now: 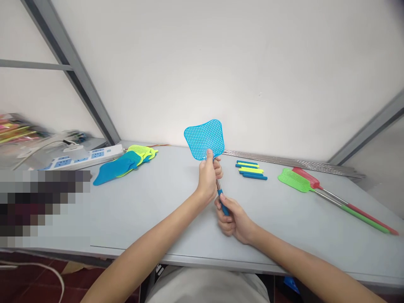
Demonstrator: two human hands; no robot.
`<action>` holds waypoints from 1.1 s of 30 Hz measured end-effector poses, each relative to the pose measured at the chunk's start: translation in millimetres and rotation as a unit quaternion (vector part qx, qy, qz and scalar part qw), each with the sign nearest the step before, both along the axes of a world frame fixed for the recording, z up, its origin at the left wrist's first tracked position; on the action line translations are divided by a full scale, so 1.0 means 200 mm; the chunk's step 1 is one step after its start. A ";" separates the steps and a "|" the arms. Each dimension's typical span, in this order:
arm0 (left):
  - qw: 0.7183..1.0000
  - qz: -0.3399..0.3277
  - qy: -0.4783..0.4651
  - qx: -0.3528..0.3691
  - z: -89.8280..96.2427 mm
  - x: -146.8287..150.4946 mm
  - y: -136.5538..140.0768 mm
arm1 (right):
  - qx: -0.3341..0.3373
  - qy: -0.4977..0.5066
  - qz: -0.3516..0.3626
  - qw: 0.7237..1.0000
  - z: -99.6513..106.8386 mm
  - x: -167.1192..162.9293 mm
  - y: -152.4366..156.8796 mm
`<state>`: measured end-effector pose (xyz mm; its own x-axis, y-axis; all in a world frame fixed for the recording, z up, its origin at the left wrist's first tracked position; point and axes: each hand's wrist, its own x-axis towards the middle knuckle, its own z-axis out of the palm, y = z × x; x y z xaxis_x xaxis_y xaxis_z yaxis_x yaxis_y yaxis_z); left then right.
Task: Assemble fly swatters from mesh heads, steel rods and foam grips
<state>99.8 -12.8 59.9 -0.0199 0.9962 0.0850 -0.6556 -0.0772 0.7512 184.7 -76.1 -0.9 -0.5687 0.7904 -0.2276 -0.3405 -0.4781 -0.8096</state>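
A blue fly swatter (204,136) is held up over the table, its mesh head at the top and a thin metal rod running down to a blue grip. My left hand (208,174) is closed around the base of the head and the top of the rod, thumb pressed on the mesh. Lower down, my right hand (232,218) wraps the blue grip sleeve (224,208). Several loose blue and yellow grip sleeves (251,170) lie just right of the swatter. To the left rests a pile of blue and yellow swatter heads (118,167).
A green swatter (295,181) and a red swatter (311,179) lie at the right. Metal rods (293,160) line the wall at the back. A white power strip (91,156) sits at the left on the grey table (151,219), near packaged colourful items (19,130).
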 end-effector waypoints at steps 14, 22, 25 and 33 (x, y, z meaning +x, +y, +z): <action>0.998 0.013 -0.050 -0.031 -0.03 0.00 0.02 | 0.027 -0.039 -0.073 0.996 0.00 -0.02 0.02; 0.996 0.017 -0.059 -0.060 -0.10 0.03 0.05 | -0.015 -0.023 -0.051 0.998 -0.04 0.01 0.03; 0.996 0.026 -0.061 -0.053 -0.11 0.03 0.05 | -0.016 -0.020 -0.049 0.999 -0.04 0.01 0.03; 0.998 0.021 -0.050 -0.036 -0.12 0.04 0.05 | -0.021 0.006 -0.036 0.999 -0.05 0.02 0.03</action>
<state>106.8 -2.7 35.3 -0.0670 0.9977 0.0089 -0.7244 -0.0548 0.6872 188.9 -69.5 -11.0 -0.5140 0.8193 -0.2541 -0.3851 -0.4851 -0.7851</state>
